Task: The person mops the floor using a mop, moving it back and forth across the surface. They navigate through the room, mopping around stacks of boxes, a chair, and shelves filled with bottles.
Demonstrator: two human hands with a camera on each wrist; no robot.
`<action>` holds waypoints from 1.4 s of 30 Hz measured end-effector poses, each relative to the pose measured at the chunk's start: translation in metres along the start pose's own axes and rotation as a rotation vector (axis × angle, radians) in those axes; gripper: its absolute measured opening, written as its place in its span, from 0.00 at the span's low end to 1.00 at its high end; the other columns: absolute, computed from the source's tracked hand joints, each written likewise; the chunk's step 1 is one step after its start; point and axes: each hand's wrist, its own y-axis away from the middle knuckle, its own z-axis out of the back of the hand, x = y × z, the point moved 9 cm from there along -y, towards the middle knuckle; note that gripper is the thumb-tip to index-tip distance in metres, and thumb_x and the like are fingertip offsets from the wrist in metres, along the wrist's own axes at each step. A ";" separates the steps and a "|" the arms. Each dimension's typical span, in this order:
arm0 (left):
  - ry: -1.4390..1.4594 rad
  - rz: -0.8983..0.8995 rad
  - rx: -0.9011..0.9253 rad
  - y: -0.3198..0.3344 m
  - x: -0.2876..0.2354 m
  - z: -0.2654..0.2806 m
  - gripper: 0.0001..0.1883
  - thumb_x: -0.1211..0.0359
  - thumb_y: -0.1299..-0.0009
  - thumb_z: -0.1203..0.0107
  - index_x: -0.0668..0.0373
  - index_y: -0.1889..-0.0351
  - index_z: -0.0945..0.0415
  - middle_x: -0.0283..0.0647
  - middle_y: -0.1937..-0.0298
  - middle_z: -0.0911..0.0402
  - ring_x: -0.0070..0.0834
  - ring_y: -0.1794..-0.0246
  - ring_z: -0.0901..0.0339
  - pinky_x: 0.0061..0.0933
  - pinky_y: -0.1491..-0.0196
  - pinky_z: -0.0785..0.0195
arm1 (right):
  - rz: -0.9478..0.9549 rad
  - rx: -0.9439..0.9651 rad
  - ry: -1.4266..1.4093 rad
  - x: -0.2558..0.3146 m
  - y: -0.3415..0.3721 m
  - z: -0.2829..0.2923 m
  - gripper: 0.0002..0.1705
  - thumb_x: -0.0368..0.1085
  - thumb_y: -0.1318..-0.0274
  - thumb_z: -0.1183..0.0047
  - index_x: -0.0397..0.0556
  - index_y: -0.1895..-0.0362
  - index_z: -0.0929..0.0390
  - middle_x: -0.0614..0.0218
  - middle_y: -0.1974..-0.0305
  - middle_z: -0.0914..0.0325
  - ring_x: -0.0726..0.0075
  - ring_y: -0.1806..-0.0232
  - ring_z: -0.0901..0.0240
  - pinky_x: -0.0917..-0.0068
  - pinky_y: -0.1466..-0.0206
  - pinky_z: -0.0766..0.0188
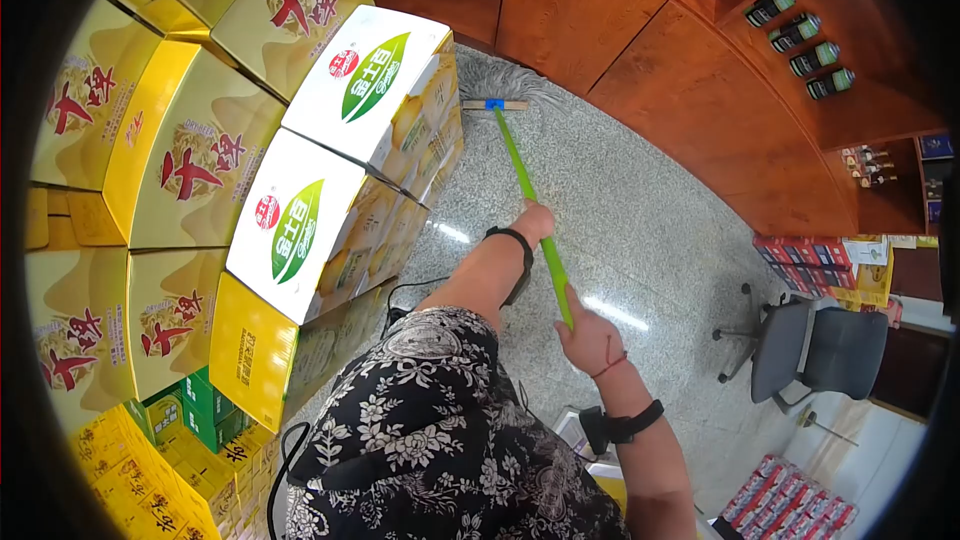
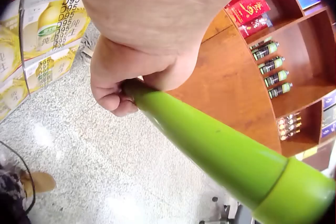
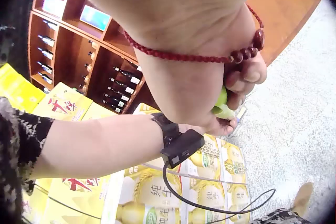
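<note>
A mop with a bright green handle slants across the middle of the head view. Its grey stringy head lies on the speckled floor against the wooden cabinet, joined by a blue clamp. My left hand grips the handle partway down, and in the left wrist view the left fingers curl round it. Near the handle's top end, my right hand holds on, with a red cord bracelet at the wrist. In the right wrist view the right fingers wrap the green handle, most of which is hidden.
Stacked cartons stand close on the left. A curved wooden cabinet with bottles on its shelves borders the floor ahead and right. A grey office chair stands at the right. Black cable hangs by the floral clothing.
</note>
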 end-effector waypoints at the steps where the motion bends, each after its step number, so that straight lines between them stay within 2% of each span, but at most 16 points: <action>1: -0.014 -0.001 0.033 0.015 -0.012 -0.010 0.14 0.68 0.42 0.53 0.59 0.61 0.21 0.46 0.59 0.22 0.41 0.59 0.24 0.63 0.45 0.50 | -0.002 -0.016 -0.009 0.001 0.014 -0.007 0.37 0.41 0.51 0.51 0.44 0.38 0.49 0.47 0.76 0.27 0.47 0.73 0.27 0.60 0.69 0.30; 6: -0.108 -0.031 0.102 0.074 -0.078 -0.070 0.13 0.67 0.43 0.50 0.59 0.62 0.21 0.44 0.60 0.21 0.40 0.60 0.24 0.66 0.47 0.50 | -0.061 -0.008 -0.011 -0.001 0.102 -0.064 0.36 0.42 0.51 0.50 0.49 0.38 0.48 0.46 0.75 0.27 0.45 0.73 0.27 0.58 0.69 0.30; 8: -0.147 -0.178 0.172 0.112 -0.117 -0.100 0.12 0.67 0.44 0.48 0.58 0.63 0.20 0.43 0.63 0.21 0.40 0.62 0.23 0.67 0.48 0.50 | -0.073 -0.010 -0.005 0.000 0.146 -0.089 0.37 0.43 0.51 0.51 0.49 0.38 0.48 0.48 0.75 0.27 0.46 0.74 0.27 0.58 0.70 0.30; 9: -0.150 -0.180 0.167 0.123 -0.130 -0.119 0.12 0.67 0.44 0.48 0.58 0.63 0.20 0.43 0.63 0.21 0.40 0.62 0.23 0.67 0.48 0.50 | -0.082 -0.008 0.004 0.000 0.170 -0.101 0.37 0.45 0.51 0.51 0.50 0.37 0.49 0.49 0.75 0.26 0.48 0.75 0.27 0.58 0.72 0.30; 11: -0.071 -0.209 0.296 0.141 -0.164 -0.175 0.10 0.69 0.44 0.48 0.59 0.65 0.21 0.42 0.67 0.21 0.39 0.70 0.22 0.69 0.47 0.52 | -0.093 -0.029 0.020 -0.002 0.221 -0.127 0.38 0.45 0.51 0.50 0.50 0.37 0.49 0.50 0.76 0.26 0.48 0.76 0.27 0.58 0.72 0.30; 12: -0.079 -0.217 0.300 0.167 -0.182 -0.187 0.10 0.69 0.44 0.48 0.59 0.65 0.21 0.42 0.67 0.21 0.39 0.70 0.22 0.69 0.47 0.52 | -0.088 -0.028 -0.019 -0.001 0.247 -0.139 0.38 0.45 0.52 0.50 0.50 0.37 0.49 0.50 0.76 0.27 0.48 0.76 0.27 0.58 0.73 0.30; 15: 0.584 0.042 0.334 0.213 -0.216 -0.257 0.08 0.68 0.42 0.49 0.62 0.69 0.23 0.43 0.72 0.22 0.35 0.80 0.24 0.53 0.63 0.37 | -0.070 -0.086 -0.111 0.010 0.321 -0.170 0.37 0.43 0.52 0.49 0.51 0.38 0.47 0.50 0.77 0.27 0.47 0.76 0.28 0.58 0.74 0.31; 17: 1.021 0.224 0.322 0.243 -0.226 -0.276 0.09 0.68 0.40 0.50 0.65 0.72 0.24 0.44 0.76 0.23 0.32 0.86 0.26 0.42 0.74 0.27 | -0.152 0.019 -0.054 0.015 0.360 -0.190 0.36 0.42 0.52 0.49 0.51 0.38 0.47 0.50 0.77 0.27 0.48 0.77 0.28 0.58 0.74 0.32; 18: 1.014 0.222 0.316 0.260 -0.233 -0.276 0.09 0.68 0.40 0.50 0.65 0.72 0.24 0.44 0.76 0.23 0.32 0.86 0.26 0.42 0.74 0.27 | -0.201 0.056 -0.068 0.022 0.377 -0.192 0.37 0.41 0.53 0.48 0.52 0.38 0.46 0.51 0.77 0.27 0.48 0.77 0.28 0.58 0.74 0.32; 20: 0.926 0.225 0.468 0.323 -0.252 -0.254 0.12 0.64 0.39 0.51 0.67 0.71 0.25 0.45 0.78 0.24 0.30 0.84 0.25 0.29 0.85 0.31 | -0.182 0.015 -0.101 0.025 0.409 -0.208 0.37 0.41 0.54 0.47 0.53 0.38 0.45 0.52 0.77 0.27 0.48 0.77 0.28 0.58 0.75 0.32; 22: 0.961 0.144 0.481 0.344 -0.265 -0.259 0.14 0.63 0.40 0.50 0.67 0.71 0.25 0.45 0.78 0.25 0.30 0.84 0.25 0.30 0.85 0.31 | -0.185 -0.021 -0.161 0.027 0.432 -0.213 0.36 0.42 0.54 0.46 0.56 0.39 0.44 0.53 0.77 0.27 0.49 0.77 0.28 0.59 0.74 0.32; 23: 0.999 0.063 0.502 0.353 -0.274 -0.256 0.15 0.61 0.40 0.50 0.67 0.71 0.26 0.45 0.78 0.25 0.30 0.84 0.25 0.31 0.84 0.31 | -0.185 -0.025 -0.160 0.030 0.438 -0.211 0.36 0.42 0.54 0.46 0.56 0.39 0.44 0.53 0.77 0.27 0.49 0.77 0.28 0.59 0.74 0.32; 31: 1.007 0.092 0.502 0.342 -0.260 -0.260 0.16 0.59 0.41 0.49 0.66 0.72 0.26 0.42 0.79 0.26 0.28 0.85 0.27 0.28 0.85 0.37 | -0.256 -0.035 -0.113 0.052 0.425 -0.177 0.37 0.42 0.57 0.45 0.55 0.40 0.41 0.53 0.75 0.26 0.48 0.76 0.27 0.59 0.73 0.30; 37: 1.082 0.253 0.427 0.296 -0.214 -0.246 0.14 0.61 0.40 0.52 0.66 0.72 0.26 0.43 0.81 0.26 0.29 0.85 0.27 0.32 0.86 0.38 | -0.209 -0.007 -0.100 0.066 0.364 -0.158 0.35 0.42 0.55 0.48 0.52 0.40 0.42 0.52 0.77 0.26 0.47 0.78 0.28 0.58 0.74 0.31; 40: 0.985 0.319 0.343 0.242 -0.177 -0.257 0.14 0.63 0.38 0.55 0.66 0.71 0.26 0.46 0.77 0.24 0.32 0.85 0.27 0.38 0.79 0.33 | -0.180 -0.045 -0.091 0.069 0.319 -0.150 0.36 0.42 0.54 0.49 0.50 0.39 0.44 0.51 0.78 0.26 0.47 0.78 0.28 0.57 0.75 0.31; 42: 1.018 0.462 0.189 0.192 -0.137 -0.268 0.24 0.64 0.39 0.52 0.77 0.51 0.36 0.49 0.73 0.26 0.37 0.82 0.27 0.42 0.78 0.34 | -0.175 -0.071 -0.101 0.069 0.280 -0.145 0.37 0.43 0.54 0.49 0.49 0.39 0.45 0.50 0.78 0.26 0.47 0.78 0.28 0.57 0.75 0.31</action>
